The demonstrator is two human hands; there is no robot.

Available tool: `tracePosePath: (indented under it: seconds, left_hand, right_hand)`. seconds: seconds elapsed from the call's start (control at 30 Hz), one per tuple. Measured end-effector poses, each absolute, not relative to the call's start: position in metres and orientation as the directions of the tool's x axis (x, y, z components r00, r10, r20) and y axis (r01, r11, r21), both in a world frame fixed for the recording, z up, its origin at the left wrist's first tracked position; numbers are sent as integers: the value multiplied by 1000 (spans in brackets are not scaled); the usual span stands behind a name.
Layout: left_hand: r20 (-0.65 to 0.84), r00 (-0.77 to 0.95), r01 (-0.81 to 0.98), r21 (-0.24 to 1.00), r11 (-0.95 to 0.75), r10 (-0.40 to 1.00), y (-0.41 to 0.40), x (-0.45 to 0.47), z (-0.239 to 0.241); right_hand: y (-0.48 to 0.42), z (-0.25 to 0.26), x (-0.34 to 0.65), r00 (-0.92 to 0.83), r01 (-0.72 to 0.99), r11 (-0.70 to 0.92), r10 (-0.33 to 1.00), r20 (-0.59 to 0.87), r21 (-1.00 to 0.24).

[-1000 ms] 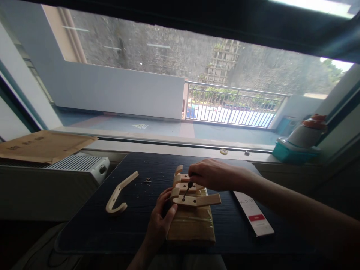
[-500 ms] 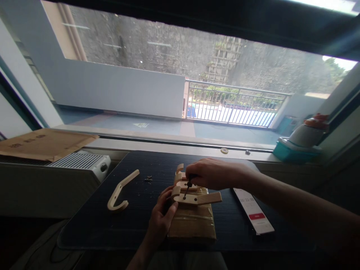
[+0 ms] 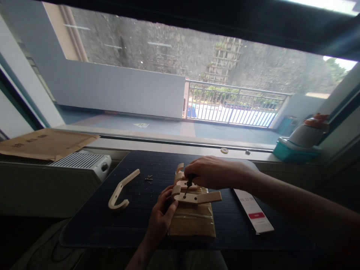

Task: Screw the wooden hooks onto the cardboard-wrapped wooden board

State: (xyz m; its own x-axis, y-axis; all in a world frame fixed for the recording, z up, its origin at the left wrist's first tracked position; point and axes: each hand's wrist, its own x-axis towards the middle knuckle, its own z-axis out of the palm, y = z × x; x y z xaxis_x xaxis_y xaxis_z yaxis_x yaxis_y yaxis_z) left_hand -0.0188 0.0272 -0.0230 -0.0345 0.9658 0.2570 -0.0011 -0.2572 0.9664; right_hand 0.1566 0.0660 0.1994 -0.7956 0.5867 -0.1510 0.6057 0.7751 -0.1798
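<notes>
A brown taped block (image 3: 194,223) lies on the dark table (image 3: 135,221) with several pale wooden hooks (image 3: 197,197) laid across its far end. My right hand (image 3: 216,172) is closed around a small dark screwdriver (image 3: 188,186) whose tip stands on the nearest hook. My left hand (image 3: 161,217) grips the left side of the block and the curved end of that hook, fingers wrapped. A loose wooden hook (image 3: 121,189) lies apart on the table to the left, with a few small screws (image 3: 148,178) near it.
A white phone (image 3: 253,212) with a lit screen lies right of the block. A white radiator (image 3: 81,162) and flat cardboard (image 3: 42,142) sit at the left. A teal and white container (image 3: 300,144) stands on the windowsill at the right. A large window faces a balcony.
The hands and screwdriver stay on the hook; my right hand has turned slightly on the handle. The view has shifted a little.
</notes>
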Motion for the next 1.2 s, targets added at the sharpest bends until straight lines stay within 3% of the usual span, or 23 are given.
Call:
tracePosePath:
  seconds: [0.5, 0.9, 1.2]
  left_hand:
    - [250, -37, -14, 968, -250, 968, 27, -17, -21]
    - [211, -24, -52, 976, -212, 977, 27, -17, -21]
    - [191, -39, -59, 979, -193, 981, 24, -16, -15]
  right_hand:
    - [65, 185, 160, -766, 639, 730, 634, -109, -242]
    - [65, 189, 148, -714, 699, 691, 690, -119, -186]
    - [62, 203, 156, -796, 604, 768, 573, -196, -210]
